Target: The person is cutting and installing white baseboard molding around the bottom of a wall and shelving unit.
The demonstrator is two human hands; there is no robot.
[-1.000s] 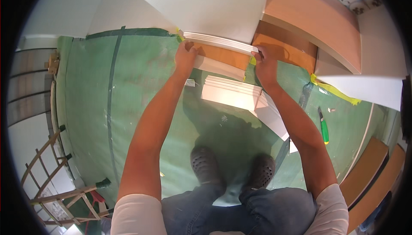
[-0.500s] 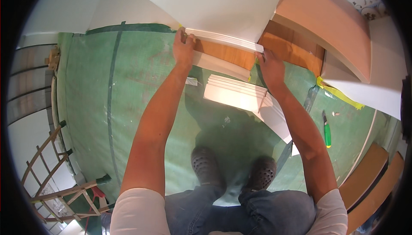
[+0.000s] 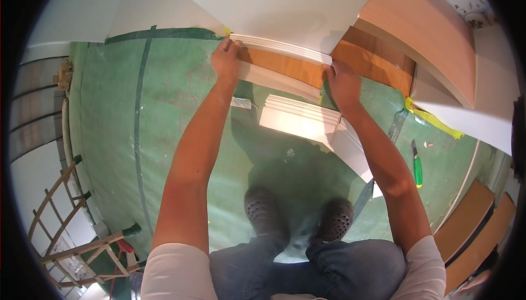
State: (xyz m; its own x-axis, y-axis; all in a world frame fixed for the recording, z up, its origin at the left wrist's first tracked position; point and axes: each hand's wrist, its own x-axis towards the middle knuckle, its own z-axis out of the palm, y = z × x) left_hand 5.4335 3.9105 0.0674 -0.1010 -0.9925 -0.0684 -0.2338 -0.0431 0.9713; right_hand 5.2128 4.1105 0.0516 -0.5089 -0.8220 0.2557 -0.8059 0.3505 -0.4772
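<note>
A short white grooved skirting board (image 3: 282, 49) lies along the foot of the white wall, spanning my two hands. My left hand (image 3: 225, 61) has its fingers closed about the board's left end, beside a bit of yellow tape at the corner. At the other end, my right hand (image 3: 344, 83) grips the board with thumb and fingers. Just below runs a strip of bare orange-brown wood floor (image 3: 282, 65), bordered by a pale folded strip (image 3: 279, 81). More white grooved boards (image 3: 298, 118) rest on the green sheet nearer my feet.
Green protective sheeting (image 3: 181, 103) with dark tape lines covers the floor. A green-handled utility knife (image 3: 417, 166) lies at right, near loose yellow tape (image 3: 433, 119). A curved wooden panel (image 3: 422, 37) stands far right. Wooden lattice (image 3: 82, 250) is at lower left, brown boards (image 3: 466, 223) at lower right.
Both hands and the skirting board have slid slightly left along the wall. The loose boards and the knife have stayed in place.
</note>
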